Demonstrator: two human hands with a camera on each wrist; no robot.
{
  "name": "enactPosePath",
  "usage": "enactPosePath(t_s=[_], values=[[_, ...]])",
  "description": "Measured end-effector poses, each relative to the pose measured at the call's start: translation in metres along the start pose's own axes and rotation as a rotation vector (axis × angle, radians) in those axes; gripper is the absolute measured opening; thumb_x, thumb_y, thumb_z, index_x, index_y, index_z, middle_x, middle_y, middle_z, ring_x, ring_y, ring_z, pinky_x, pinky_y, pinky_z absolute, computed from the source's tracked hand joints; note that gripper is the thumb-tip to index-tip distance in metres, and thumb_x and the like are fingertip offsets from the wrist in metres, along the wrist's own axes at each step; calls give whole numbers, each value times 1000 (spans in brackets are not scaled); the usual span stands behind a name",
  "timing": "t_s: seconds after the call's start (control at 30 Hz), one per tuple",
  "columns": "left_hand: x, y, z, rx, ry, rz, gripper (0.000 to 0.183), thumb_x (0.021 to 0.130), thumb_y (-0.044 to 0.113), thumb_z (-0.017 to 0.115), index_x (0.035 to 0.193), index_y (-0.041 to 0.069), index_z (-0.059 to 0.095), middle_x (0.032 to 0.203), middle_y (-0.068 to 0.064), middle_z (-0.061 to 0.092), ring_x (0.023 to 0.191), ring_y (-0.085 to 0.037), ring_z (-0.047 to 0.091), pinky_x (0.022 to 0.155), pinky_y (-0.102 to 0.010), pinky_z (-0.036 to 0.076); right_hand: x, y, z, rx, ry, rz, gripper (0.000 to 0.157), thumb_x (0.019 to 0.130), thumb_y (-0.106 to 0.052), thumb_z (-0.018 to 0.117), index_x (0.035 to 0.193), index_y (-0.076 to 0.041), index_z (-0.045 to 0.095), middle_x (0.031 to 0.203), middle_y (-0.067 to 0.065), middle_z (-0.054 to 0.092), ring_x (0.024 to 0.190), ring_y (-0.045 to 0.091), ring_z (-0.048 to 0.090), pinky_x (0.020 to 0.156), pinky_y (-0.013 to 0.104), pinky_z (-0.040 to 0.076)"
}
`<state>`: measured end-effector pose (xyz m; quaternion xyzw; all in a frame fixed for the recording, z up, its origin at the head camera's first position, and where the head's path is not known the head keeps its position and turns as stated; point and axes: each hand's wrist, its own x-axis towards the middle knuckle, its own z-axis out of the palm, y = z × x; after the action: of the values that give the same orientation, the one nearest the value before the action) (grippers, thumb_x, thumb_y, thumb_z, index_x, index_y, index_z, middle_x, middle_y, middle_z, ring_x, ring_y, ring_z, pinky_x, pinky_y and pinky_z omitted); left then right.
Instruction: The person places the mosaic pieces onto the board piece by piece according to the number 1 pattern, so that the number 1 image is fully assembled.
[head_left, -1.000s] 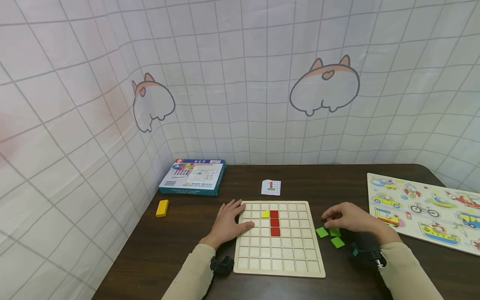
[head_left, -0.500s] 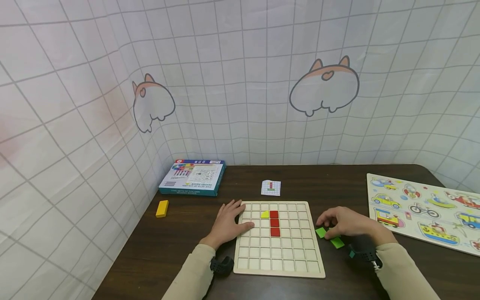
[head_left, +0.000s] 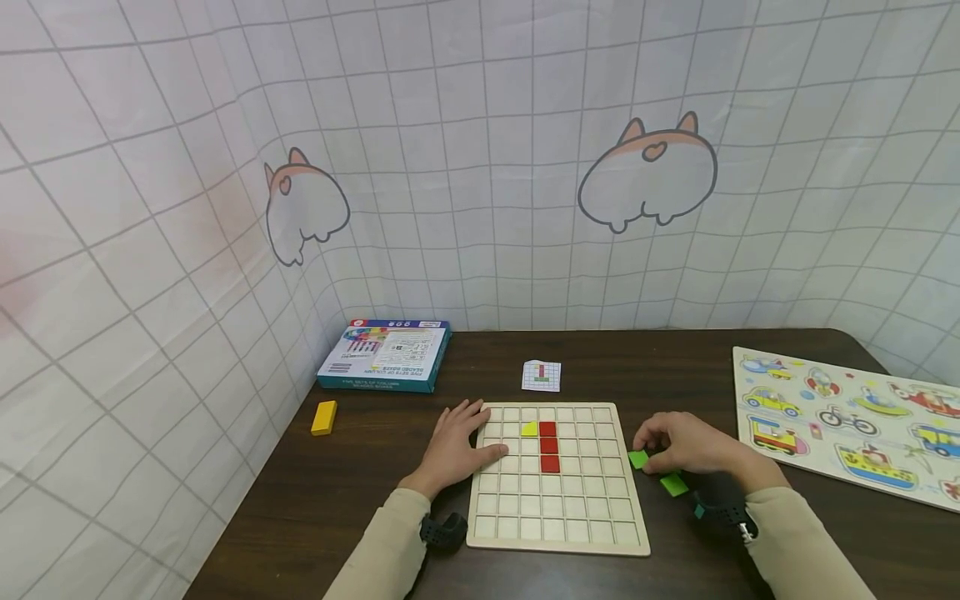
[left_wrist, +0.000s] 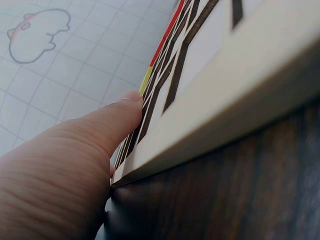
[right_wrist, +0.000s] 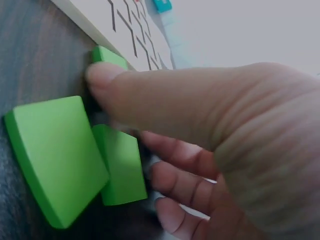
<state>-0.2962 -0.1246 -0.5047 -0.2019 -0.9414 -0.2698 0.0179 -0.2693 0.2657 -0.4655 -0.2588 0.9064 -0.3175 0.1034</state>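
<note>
My left hand (head_left: 459,448) rests on the left edge of a wooden grid board (head_left: 555,521), its thumb (left_wrist: 112,120) lying over the rim and its fingers extended. On the board sit a yellow piece with a slanted side (head_left: 529,429) and a column of red squares (head_left: 549,446). Just right of the board, my right hand (head_left: 693,442) pinches a green square tile (head_left: 638,459) between thumb and forefinger; the forefinger is hidden in the right wrist view. Two more green tiles, one (right_wrist: 60,160) overlapping the other (right_wrist: 122,167), lie under that hand.
Behind the board lies a small pattern card (head_left: 542,376). A boxed set (head_left: 386,356) and a yellow block (head_left: 324,417) are at the left. A picture puzzle board (head_left: 847,425) covers the right side, and a gridded curtain (head_left: 480,167) hangs behind the table.
My right hand has moved left from the farther green tile to the one nearest the board, which has shifted slightly toward the board. My left hand has stayed in place.
</note>
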Motion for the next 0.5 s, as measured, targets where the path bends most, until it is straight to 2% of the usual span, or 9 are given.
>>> enactPosePath(t_s=[0.13,0.3,0.5], values=[[0,-1,1,-2,-2,-1,79,86,58,66,145,10,49,154,-9,38,146,-31,24,120,-54,8,2,1,3,-35,44,5,18,80,-23,80,95,-19,71,95,-3,59,84,17,52,69,28,48],[0,0,1,0,-2,-1,79,86,59,66,146,10,48,154,-9,38,146,-31,24,120,-53,8,2,1,2,-56,56,9,16,84,-25,77,96,-19,70,97,-5,60,85,15,53,69,28,48],[0,1,-2,-4,-5,-1,79,86,58,65,146,10,47,154,-8,37,147,-31,23,121,-53,7,3,0,2,-50,95,21,18,87,-27,75,102,-17,69,96,-5,63,79,10,53,65,27,47]])
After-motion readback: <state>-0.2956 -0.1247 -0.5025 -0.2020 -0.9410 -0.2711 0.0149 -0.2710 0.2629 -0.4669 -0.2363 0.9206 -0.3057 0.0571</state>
